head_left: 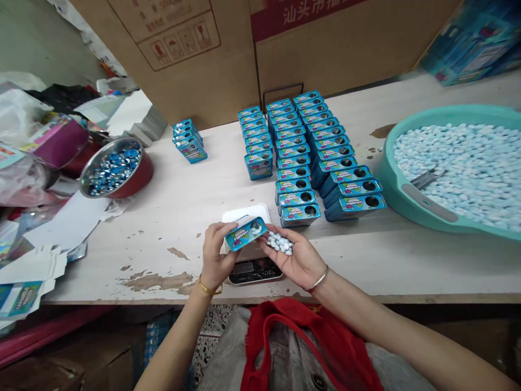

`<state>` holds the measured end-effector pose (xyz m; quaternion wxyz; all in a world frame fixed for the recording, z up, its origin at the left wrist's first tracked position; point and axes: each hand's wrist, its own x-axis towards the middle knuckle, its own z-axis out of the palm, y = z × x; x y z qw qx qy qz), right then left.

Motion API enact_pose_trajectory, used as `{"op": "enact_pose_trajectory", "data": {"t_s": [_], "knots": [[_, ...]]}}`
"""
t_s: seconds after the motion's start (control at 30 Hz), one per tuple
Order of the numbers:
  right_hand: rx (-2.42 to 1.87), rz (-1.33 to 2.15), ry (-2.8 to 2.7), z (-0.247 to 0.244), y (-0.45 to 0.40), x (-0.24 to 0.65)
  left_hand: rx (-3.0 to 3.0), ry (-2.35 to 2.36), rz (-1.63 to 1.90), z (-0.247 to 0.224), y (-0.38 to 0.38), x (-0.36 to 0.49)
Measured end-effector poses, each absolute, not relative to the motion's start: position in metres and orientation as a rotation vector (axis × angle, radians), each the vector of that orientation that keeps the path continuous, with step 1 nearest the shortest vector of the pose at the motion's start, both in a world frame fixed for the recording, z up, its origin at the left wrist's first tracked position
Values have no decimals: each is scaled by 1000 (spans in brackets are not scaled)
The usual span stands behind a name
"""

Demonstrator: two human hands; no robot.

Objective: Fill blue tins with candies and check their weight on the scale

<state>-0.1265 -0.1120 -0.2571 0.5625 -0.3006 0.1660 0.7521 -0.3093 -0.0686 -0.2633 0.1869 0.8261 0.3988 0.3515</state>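
Note:
My left hand [217, 251] grips a small blue candy tin [241, 235], tilted so that its round hole faces my right hand. White candies show inside the hole. In the cupped palm of my right hand [306, 260] lies a small heap of white and pale blue candies [280, 244], with the fingertips touching or very near the tin. Beneath both hands sits a white kitchen scale [255, 271] with a black front panel; its reading is too small to make out.
Rows of blue tins [293, 142] with open holes stand behind the scale. A teal basin [431, 215] of candies with a metal scoop [427, 178] is at right. Leftward are a few more tins [190, 146], a metal bowl [140, 174] of blue-silver caps, and clutter. Cardboard boxes [195, 65] line the back.

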Motion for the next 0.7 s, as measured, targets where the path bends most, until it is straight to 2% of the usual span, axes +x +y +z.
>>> {"op": "enact_pose_trajectory", "data": {"t_s": [0.23,0.33,0.47,0.6,0.7], "knots": [[-710,1840,322,-263,-134,-107,2070,1175,941,-280,-52,-311],[-738,1857,340,-265,-144,-106,2189,1199,938,-275,-55,-314],[-792,1874,388,-265,-154,-110,2457,1208,1134,-255,-89,-302],[-792,1933,417,-265,-162,-114,2562,882,625,-247,-135,-266],[-842,1930,435,-265,-167,-112,2572,939,340,-252,-154,-240]]}}
